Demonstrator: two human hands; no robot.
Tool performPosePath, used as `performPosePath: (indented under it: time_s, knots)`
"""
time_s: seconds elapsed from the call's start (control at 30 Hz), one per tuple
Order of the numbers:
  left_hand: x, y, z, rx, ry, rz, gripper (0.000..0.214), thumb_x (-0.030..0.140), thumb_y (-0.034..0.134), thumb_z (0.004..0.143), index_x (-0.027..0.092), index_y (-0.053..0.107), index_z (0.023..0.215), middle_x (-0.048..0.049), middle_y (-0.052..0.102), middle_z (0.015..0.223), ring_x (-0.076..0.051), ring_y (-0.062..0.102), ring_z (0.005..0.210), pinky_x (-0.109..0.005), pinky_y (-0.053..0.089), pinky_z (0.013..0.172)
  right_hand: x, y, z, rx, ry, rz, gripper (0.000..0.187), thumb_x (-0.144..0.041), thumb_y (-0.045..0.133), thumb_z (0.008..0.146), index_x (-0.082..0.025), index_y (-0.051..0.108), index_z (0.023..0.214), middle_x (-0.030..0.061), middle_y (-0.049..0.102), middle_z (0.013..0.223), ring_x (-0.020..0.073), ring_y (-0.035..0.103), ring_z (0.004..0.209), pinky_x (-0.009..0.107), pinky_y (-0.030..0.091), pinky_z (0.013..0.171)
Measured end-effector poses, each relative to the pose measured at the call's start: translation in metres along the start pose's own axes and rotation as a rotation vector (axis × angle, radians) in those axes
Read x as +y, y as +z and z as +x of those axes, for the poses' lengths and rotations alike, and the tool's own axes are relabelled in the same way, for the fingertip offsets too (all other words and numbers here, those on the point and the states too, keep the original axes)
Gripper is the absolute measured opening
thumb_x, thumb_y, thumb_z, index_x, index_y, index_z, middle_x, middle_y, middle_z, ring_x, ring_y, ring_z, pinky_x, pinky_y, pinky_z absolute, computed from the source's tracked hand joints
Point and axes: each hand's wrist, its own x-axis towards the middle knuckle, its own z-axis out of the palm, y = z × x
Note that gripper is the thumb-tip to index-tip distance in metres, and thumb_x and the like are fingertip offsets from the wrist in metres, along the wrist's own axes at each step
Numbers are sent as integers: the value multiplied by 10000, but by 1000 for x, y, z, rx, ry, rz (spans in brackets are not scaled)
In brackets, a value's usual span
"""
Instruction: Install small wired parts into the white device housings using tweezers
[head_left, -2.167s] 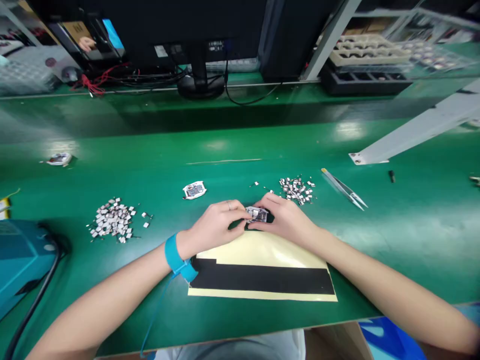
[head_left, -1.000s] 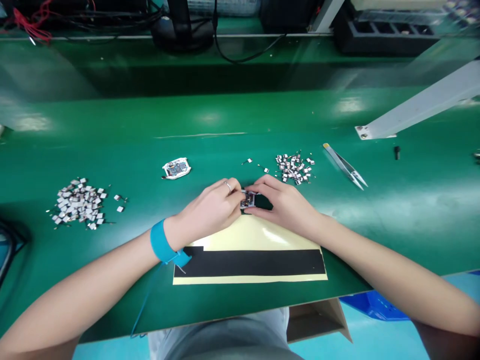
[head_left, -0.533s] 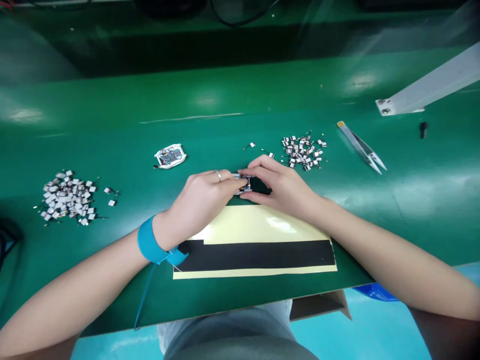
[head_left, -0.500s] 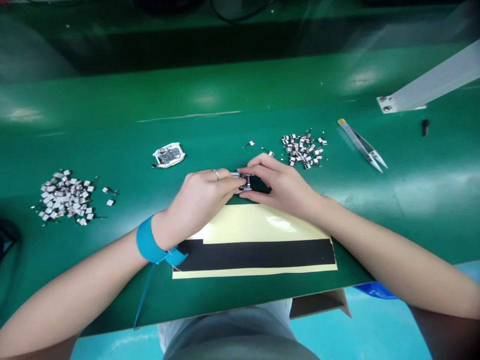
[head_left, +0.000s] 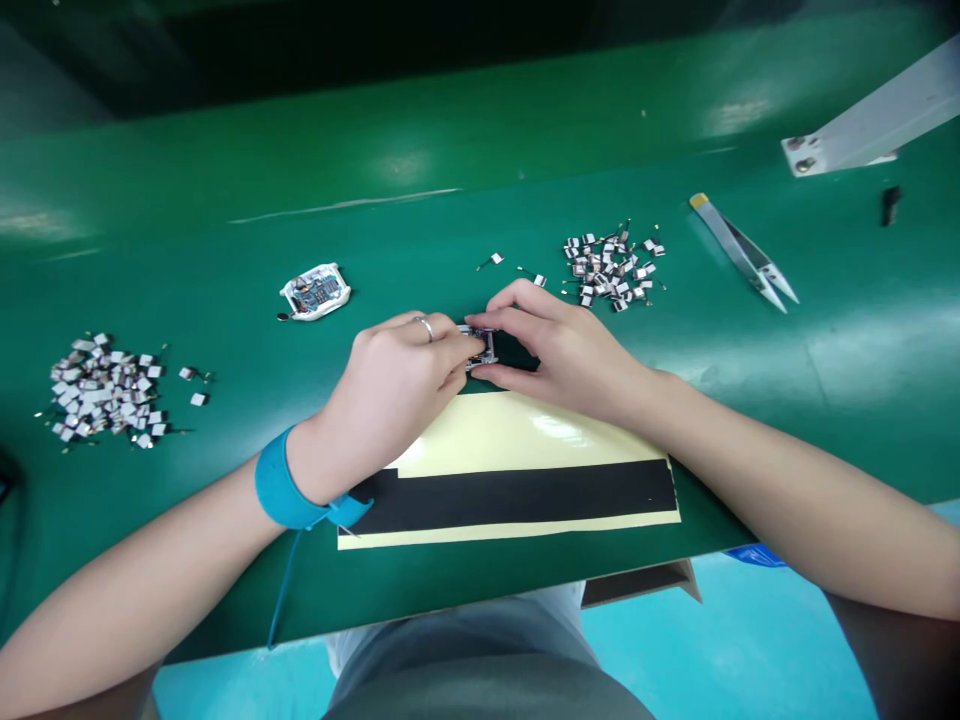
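A small circuit board (head_left: 478, 347) with silvery parts is pinched between the fingertips of my left hand (head_left: 394, 370) and my right hand (head_left: 559, 350). Part of it is hidden by my fingers. A dark piece (head_left: 519, 354) lies just right of it, partly under my right fingers. Below both hands lies a cream backing sheet (head_left: 517, 432) carrying a black strip (head_left: 510, 497). My left palm overlaps the sheet's upper left edge. A second white-edged circuit board (head_left: 315, 292) sits up and left of my left hand, apart from it.
Small silvery pieces form a pile (head_left: 101, 392) at left and another (head_left: 607, 270) at upper right. Steel tweezers (head_left: 739, 250) lie right of them. A blue wrist strap (head_left: 279, 490) circles my left wrist. A pale metal bracket (head_left: 862, 110) crosses the upper right.
The view has tilted further down, so the bench items sit higher in the picture. Both hands still hold the small board, with my fingers shifted slightly around it.
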Motion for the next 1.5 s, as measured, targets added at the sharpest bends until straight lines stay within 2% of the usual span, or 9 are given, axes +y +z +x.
performPosePath:
  time_s: [0.17, 0.4, 0.57, 0.73, 0.87, 1.3, 1.5]
  knots:
    - [0, 0, 1, -62, 3, 0, 198, 158, 456, 819, 177, 652, 800, -4, 659, 827, -145, 613, 766, -248, 496, 680, 1, 1, 1, 2, -1, 8, 386, -345, 538, 775, -125, 535, 1092, 80, 522, 997, 128, 513, 681, 262, 417, 564]
    - [0, 1, -2, 9, 69, 22, 201, 154, 457, 811, 172, 637, 724, -20, 657, 798, -158, 605, 720, -267, 496, 644, 1, 1, 0, 2, 11, 18, 367, -362, 523, 781, -149, 534, 1080, 69, 519, 1001, 123, 501, 675, 263, 401, 565]
    - [-1, 0, -1, -70, 70, 67, 235, 160, 405, 833, 180, 630, 770, -28, 641, 771, -167, 592, 701, -283, 482, 623, 1, 1, 0, -2, 16, 12, 368, -362, 529, 778, -154, 535, 1082, 63, 519, 1006, 116, 494, 663, 259, 390, 556]
    - [-3, -1, 0, -133, 143, 103, 234, 164, 399, 840, 170, 628, 795, -39, 623, 813, -184, 580, 750, -288, 472, 637, 1, 0, 0, -21, 22, 0, 374, -376, 524, 779, -165, 532, 1087, 61, 520, 1014, 116, 493, 656, 252, 367, 534]
    - [-3, -1, -1, -105, 155, 114, 227, 151, 406, 837, 176, 624, 780, -43, 619, 824, -188, 573, 736, -290, 468, 614, 1, -1, 1, -27, 23, -4, 369, -380, 524, 775, -168, 535, 1077, 53, 522, 1003, 112, 491, 651, 243, 351, 521]
    - [1, 3, -4, -74, 51, 46, 213, 157, 425, 823, 212, 615, 746, -16, 600, 802, -164, 543, 742, -282, 439, 633, 2, -1, 0, -27, 8, -13, 362, -397, 497, 790, -180, 523, 1080, 49, 513, 1009, 132, 515, 716, 245, 368, 543]
    - [2, 4, -4, -38, 73, 121, 233, 133, 405, 816, 206, 608, 729, -12, 609, 793, -158, 545, 720, -278, 450, 629, 1, -2, 1, -30, 14, -9, 366, -387, 522, 776, -178, 527, 1077, 52, 516, 1012, 139, 519, 726, 255, 381, 560]
